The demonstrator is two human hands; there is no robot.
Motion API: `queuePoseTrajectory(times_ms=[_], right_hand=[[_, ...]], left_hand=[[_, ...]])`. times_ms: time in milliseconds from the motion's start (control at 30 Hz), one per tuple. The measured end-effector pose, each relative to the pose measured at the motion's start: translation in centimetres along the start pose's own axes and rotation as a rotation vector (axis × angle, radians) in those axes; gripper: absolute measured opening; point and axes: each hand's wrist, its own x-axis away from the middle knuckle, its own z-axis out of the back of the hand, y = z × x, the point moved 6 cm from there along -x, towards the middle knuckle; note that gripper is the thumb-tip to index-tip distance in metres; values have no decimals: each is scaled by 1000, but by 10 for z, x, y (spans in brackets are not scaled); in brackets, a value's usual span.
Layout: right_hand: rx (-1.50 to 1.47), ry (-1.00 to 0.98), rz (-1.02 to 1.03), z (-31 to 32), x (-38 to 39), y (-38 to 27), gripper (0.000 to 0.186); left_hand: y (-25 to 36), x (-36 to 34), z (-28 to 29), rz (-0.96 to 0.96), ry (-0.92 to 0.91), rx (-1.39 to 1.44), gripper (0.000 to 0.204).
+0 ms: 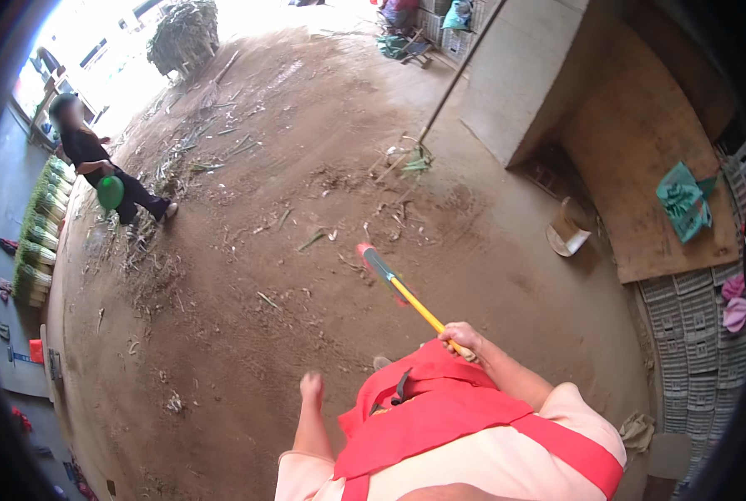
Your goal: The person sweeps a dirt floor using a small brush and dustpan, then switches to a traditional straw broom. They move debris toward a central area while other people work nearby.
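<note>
My right hand [460, 337] is wrapped round the end of a yellow-handled broom [417, 305], in front of my red apron [440, 401]. The broom slants away to the far left; its grey and red head [380, 265] is blurred and lies over the dirty floor [247, 351]. My left hand [312, 387] hangs low beside the apron, its fingers curled in, with nothing visible in it. Scraps of green leaf [311, 240] and pale plant bits are scattered beyond the broom's head.
At the far left a person [97, 163] carries a green round thing [110, 192], by stacked leafy vegetables [39, 242]. A long-handled tool [427, 125] stands near a pillar [519, 75]. Ahead is a leaf heap [183, 37]. Crates [682, 326] line the right side, near a cardboard piece [568, 230].
</note>
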Motion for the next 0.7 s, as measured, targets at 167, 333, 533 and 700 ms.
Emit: queuePoseTrajectory(times_ms=[167, 333, 533, 700], right_hand=[[-85, -41, -64, -16, -58, -73, 8], [-12, -28, -120, -11, -178, -161, 9], [-106, -143, -262, -13, -281, -296, 13], [-116, -156, -301, -22, -343, -413, 10]], left_hand=[[257, -148, 145, 67, 71, 877, 21], [299, -273, 155, -166, 104, 368, 27], [126, -259, 134, 559, 107, 792, 14], [153, -231, 182, 1026, 245, 840, 18]])
